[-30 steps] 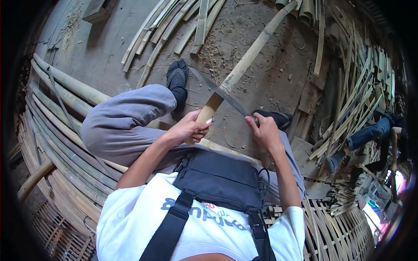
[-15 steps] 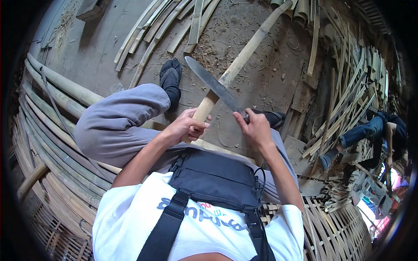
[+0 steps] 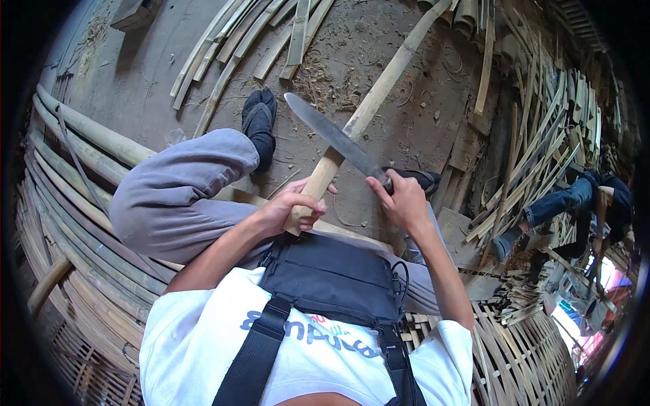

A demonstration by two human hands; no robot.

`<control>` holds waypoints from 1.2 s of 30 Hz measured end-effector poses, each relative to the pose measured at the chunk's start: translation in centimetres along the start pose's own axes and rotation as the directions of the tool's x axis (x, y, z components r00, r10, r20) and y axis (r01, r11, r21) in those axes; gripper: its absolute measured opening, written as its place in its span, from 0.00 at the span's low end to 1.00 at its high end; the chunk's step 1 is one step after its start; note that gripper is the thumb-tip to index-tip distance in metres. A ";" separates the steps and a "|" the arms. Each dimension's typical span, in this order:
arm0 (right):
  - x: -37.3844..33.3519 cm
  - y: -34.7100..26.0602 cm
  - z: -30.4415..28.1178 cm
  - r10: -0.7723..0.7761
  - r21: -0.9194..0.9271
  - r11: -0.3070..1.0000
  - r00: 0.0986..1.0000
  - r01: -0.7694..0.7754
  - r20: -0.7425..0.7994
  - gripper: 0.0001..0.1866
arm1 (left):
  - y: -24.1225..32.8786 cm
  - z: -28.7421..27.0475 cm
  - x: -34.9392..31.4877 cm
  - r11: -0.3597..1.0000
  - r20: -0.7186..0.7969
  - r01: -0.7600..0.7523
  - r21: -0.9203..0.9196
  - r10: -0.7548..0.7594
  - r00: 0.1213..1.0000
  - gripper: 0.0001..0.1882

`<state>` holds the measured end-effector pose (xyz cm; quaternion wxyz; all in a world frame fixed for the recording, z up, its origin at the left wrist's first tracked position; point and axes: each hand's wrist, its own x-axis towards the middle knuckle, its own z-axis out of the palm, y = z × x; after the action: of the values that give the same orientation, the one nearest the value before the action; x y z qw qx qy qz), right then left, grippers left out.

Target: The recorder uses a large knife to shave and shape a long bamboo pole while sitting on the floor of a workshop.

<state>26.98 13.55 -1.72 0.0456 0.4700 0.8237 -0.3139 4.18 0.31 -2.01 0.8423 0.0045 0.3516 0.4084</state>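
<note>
The work looks to be at an early stage: the pole (image 3: 379, 88) is whole along all of its visible length, with no split or peeled strip to be seen, and the knife (image 3: 335, 139) lies across it, blade above the wood; whether the edge touches it cannot be told. The left hand (image 3: 298, 208) is clenched round the near end of the pole, just above the knees, and the far end runs up and away over the dirt floor (image 3: 413, 128) toward the upper edge. The right hand (image 3: 401, 201) grips the knife's handle, which the fingers hide. The pole is a pale, smooth, round bamboo stem, straight and slim. The blade is long, flat, dull grey steel, tapering to a point at the upper left. Fine shavings and curled fibres (image 3: 318, 74) are strewn over the packed earth. Split slats (image 3: 230, 47), flat and yellowish, lie in a loose fan beyond the black shoe (image 3: 259, 122). Thicker round stems (image 3: 88, 135) are stacked at the left, and woven strip panels (image 3: 521, 352) spread at the lower right. Far right, another person (image 3: 582, 203) sits among more slats.
</note>
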 end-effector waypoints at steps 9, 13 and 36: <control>-3.9 -0.2 0.3 -0.090 0.117 0.990 0.994 0.083 0.062 0.18 | 0.1 -0.5 -1.0 0.952 -0.169 -0.056 0.301 0.111 0.979 0.14; -4.1 0.9 1.5 0.027 0.028 0.999 0.992 -0.031 0.126 0.13 | -1.1 -2.0 -0.1 0.945 -0.210 -0.018 0.327 0.092 0.973 0.12; 0.5 3.4 1.4 0.116 0.156 0.979 0.986 -0.133 0.116 0.11 | -3.4 -2.2 1.2 0.788 -0.222 -0.145 0.598 0.337 0.915 0.17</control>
<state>29.14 14.35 -4.68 0.0706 0.5054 0.7605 -0.4015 5.68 -1.73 -5.41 0.6741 0.2357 0.5846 0.3852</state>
